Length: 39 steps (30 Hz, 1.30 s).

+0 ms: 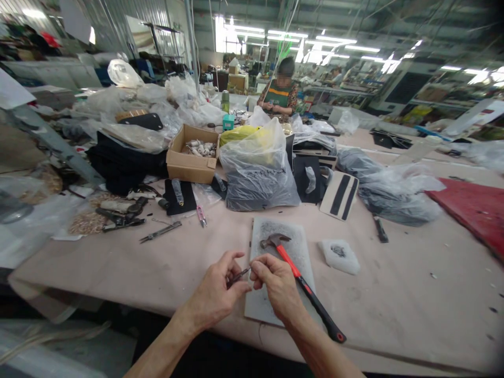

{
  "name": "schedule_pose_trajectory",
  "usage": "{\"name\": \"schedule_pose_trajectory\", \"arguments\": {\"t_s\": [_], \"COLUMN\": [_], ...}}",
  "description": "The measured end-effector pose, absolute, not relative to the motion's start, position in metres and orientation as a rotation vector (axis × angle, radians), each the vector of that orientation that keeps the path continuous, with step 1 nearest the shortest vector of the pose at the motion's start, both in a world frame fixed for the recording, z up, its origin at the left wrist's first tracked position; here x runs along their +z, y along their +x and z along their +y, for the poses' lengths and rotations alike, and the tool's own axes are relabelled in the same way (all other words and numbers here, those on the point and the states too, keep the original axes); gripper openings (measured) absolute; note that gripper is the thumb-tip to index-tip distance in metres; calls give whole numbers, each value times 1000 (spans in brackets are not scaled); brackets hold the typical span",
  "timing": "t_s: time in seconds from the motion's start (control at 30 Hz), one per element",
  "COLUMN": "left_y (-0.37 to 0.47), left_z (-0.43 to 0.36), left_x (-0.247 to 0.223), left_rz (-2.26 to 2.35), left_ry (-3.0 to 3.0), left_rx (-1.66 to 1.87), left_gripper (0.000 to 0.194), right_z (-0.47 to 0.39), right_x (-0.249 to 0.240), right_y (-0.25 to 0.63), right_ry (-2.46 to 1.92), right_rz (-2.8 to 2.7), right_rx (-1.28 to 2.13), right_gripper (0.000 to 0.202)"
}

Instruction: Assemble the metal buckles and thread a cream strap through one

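Observation:
My left hand point(220, 286) is closed around a thin dark metal rod point(239, 275), perhaps a small punch; its exact kind is too small to tell. Close beside it, my right hand point(275, 281) has thumb and forefinger pinched together at the rod's tip. Whatever those fingertips pinch is hidden. Both hands are above the near left part of a pale, pitted board point(260, 310). Across that board lies a claw hammer point(293, 262) with a red and black handle, its head away from me. To the right sits a whitish block point(339, 256) with a dark worn patch.
Pliers point(161, 232) and pink thread snips point(201, 216) lie left. Behind the board stand a filled plastic bag point(260, 184) and a cardboard box point(191, 170) of small parts. A red sheet point(472, 210) lies right. A person point(280, 92) sits across the table.

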<state>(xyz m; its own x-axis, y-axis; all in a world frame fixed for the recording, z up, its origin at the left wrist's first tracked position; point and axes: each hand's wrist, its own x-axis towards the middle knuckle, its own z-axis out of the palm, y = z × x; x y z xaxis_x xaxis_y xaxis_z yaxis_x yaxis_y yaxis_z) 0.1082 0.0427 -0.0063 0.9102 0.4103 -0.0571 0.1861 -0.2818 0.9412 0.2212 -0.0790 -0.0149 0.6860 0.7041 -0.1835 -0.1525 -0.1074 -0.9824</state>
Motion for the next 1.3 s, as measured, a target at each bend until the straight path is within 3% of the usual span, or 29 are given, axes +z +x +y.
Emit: {"name": "schedule_pose_trajectory", "arguments": {"t_s": [0.07, 0.17, 0.63, 0.97, 1.3], "left_y": [101, 92, 80, 75, 66], "left_z": [39, 36, 24, 18, 22], "left_x": [-7, -7, -10, -13, -30], "left_rz": [494, 545, 572, 612, 378], "left_ry": [1820, 1898, 2115, 2038, 2434], "left_rx": [242, 263, 552, 532, 888], "left_gripper": [35, 11, 20, 22, 16], "right_z": [-79, -79, -78, -79, -74], "right_x": [-16, -16, -26, -35, -29], "right_y": [217, 211, 186, 167, 164], "right_ry": [-1472, -1455, -1431, -1351, -1334], "right_rz": [-387, -321, -300, -277, -272], "right_rx": [788, 776, 634, 601, 700], "right_gripper": [25, 27, 30, 26, 31]}}
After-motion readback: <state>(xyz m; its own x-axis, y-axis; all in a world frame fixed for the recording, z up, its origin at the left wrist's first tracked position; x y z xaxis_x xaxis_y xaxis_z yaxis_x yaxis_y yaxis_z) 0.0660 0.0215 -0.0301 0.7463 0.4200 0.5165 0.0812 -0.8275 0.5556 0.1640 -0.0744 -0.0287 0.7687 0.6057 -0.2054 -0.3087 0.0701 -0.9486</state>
